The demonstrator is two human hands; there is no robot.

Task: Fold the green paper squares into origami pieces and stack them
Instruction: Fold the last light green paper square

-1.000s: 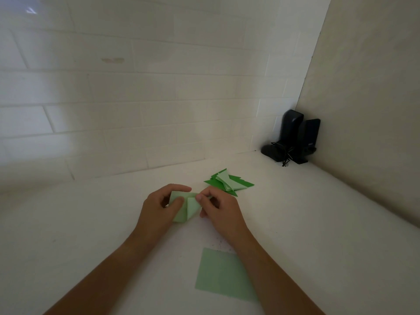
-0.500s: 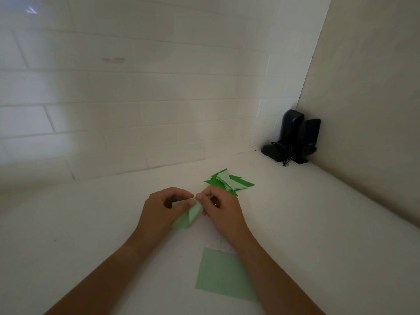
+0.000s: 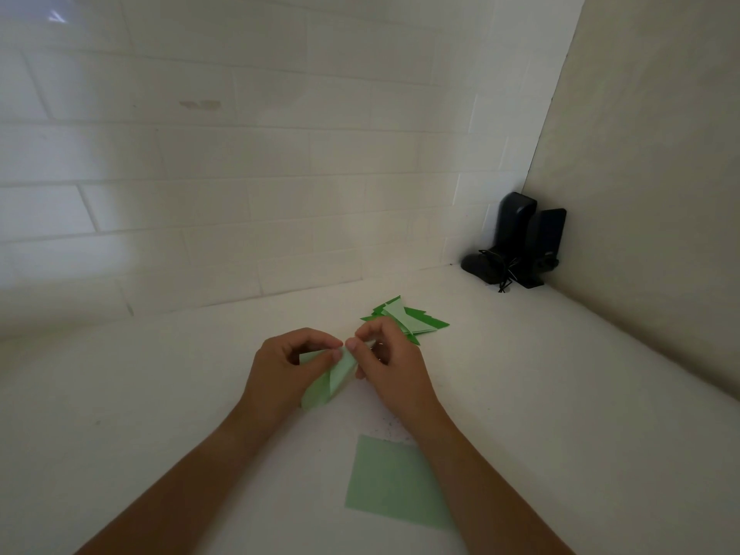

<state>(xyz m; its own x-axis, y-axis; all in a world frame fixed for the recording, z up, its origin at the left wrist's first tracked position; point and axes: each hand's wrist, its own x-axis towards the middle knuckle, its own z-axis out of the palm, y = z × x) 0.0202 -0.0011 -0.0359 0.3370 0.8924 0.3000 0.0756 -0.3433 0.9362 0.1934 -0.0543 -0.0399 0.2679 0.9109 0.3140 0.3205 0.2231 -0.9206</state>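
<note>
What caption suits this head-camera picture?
Left hand and right hand pinch a half-folded pale green paper piece, between a stack of folded green pieces and a flat square sheet.

we find no writing, label, brand, number or sign that can be read anywhere in this view. the green paper is plain, the white tiles carry no lettering, and the black devices [image 3: 520, 242] in the corner are too dark and small for us to make out any marking.
</note>
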